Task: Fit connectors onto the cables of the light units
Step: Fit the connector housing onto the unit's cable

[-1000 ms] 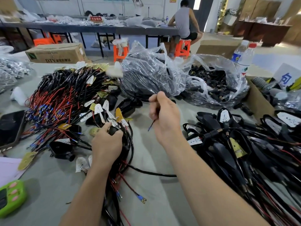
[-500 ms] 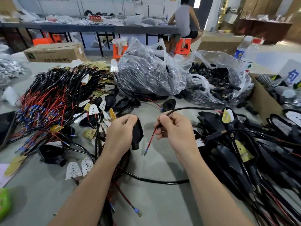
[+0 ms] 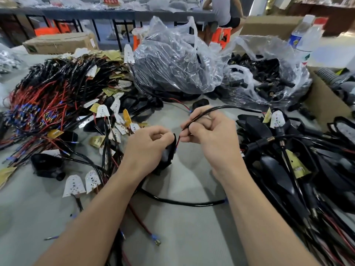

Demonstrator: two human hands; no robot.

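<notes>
the left grip (image 3: 148, 148) was curled round a black light unit (image 3: 168, 153), holding it just above the bench (image 3: 192, 242), with the thumb and forefinger bent over its upper edge. the right grip (image 3: 209, 140) sat just beside it, close enough that the fingertips of the two nearly met. it pinched a black cable (image 3: 221, 108) between thumb and fingers. that cable arched up over the right knuckles and ran off to the right, toward a heap of black light units (image 3: 307, 166). from the pinch a thin red wire (image 3: 177, 140) dropped down to the rim of the held unit, in the narrow gap between the two grips. whether its tip was inside the unit could not be told.

on the left of the bench lay a tangle of red and black wires (image 3: 48, 93) with blue ends, mixed with small white and yellow boards. behind the hands stood two clear plastic bags: one (image 3: 172, 60) full of dark parts, the other (image 3: 269, 77) holding small black connectors. a loose black cable (image 3: 182, 202) curved across the bench under the wrists.
</notes>
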